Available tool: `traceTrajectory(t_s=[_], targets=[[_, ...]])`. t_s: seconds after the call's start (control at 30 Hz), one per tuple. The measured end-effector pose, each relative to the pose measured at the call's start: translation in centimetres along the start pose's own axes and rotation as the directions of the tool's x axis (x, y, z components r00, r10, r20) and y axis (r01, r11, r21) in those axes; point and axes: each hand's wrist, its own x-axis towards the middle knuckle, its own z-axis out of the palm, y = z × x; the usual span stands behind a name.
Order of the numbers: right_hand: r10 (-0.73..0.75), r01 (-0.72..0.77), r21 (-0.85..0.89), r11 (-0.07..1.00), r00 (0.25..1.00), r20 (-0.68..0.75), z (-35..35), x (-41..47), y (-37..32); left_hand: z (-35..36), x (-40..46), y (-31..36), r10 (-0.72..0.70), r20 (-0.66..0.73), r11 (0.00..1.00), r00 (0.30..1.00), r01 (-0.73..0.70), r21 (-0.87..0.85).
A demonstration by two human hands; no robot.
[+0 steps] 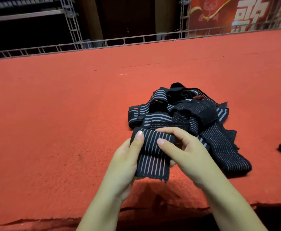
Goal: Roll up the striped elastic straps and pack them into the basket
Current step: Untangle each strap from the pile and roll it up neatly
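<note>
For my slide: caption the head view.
Both hands rolling a black white-striped elastic strap above red felt.

- A red felt cloth [69, 114] covers the desk; its near edge is frayed.
- A grey metal truss [124, 40] runs behind the far edge.
- A red banner [219, 12] with white characters hangs at top right.

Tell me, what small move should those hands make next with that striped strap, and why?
Probably keep rolling: the left hand and right hand grip a partly rolled strap whose loose tail hangs below the roll. A pile of unrolled straps waits behind on the red carpet; no basket shows.
</note>
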Motion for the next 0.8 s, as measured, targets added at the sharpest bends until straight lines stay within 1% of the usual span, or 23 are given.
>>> traceTrajectory(t_s=[0.1, 0.13, 0.23, 0.33, 0.4, 0.47, 0.5, 0.53, 0.57, 0.63, 0.7, 0.8], targets=[[-0.143, 0.145, -0.219, 0.965, 0.989, 0.024, -0.5, 0.1, -0.1, 0.2, 0.0, 0.4, -0.015, -0.042, 1.0, 0.999, 0.016, 0.025], [-0.193, 0.197, -0.263, 0.945, 0.98, 0.042, -0.5, 0.1, -0.2, 0.3, 0.0, 0.4, -0.016, -0.049, 0.999, 0.999, 0.017, 0.027], [-0.297, 0.307, -0.316, 0.898, 0.951, 0.08, -0.3, 0.0, -0.4, 0.4, 0.0, 0.6, -0.005, -0.056, 1.0, 0.998, 0.007, 0.03], [-0.32, 0.334, -0.288, 0.897, 0.943, 0.097, -0.5, 0.0, -0.1, 0.4, -0.2, 0.8, 0.001, -0.058, 1.0, 0.998, -0.002, -0.014], [-0.256, 0.269, -0.167, 0.948, 0.962, 0.097, -0.5, 0.0, -0.1, 0.3, -0.3, 0.9, 0.027, -0.046, 0.999, 0.999, -0.029, -0.043], [-0.097, 0.093, 0.05, 0.994, 0.992, 0.079, -0.3, 0.0, -0.4, 0.1, -0.4, 1.0, 0.059, -0.025, 0.997, 0.998, -0.06, -0.047], [0.0, -0.013, 0.153, 0.988, 0.996, 0.086, -0.3, 0.0, -0.6, 0.1, -0.5, 1.1, 0.074, -0.008, 0.996, 0.997, -0.074, -0.049], [0.075, -0.096, 0.211, 0.973, 0.992, 0.105, -0.2, 0.0, -0.8, 0.0, -0.5, 1.1, 0.089, 0.007, 0.995, 0.996, -0.088, -0.055], [0.122, -0.149, 0.224, 0.963, 0.984, 0.127, -0.2, 0.0, -1.0, -0.1, -0.5, 1.2, 0.098, 0.017, 0.993, 0.995, -0.097, -0.065], [0.172, -0.205, 0.196, 0.959, 0.97, 0.172, -0.1, 0.0, -1.4, -0.4, -0.5, 1.3, 0.092, 0.035, 0.992, 0.995, -0.089, -0.089], [0.199, -0.231, 0.18, 0.956, 0.963, 0.181, -0.1, 0.1, -1.4, -0.7, -0.3, 1.1, 0.084, 0.054, 0.99, 0.995, -0.077, -0.114], [0.206, -0.234, 0.191, 0.953, 0.966, 0.156, -0.1, 0.3, -1.2, -0.8, -0.2, 1.0, 0.076, 0.066, 0.988, 0.995, -0.067, -0.136]])
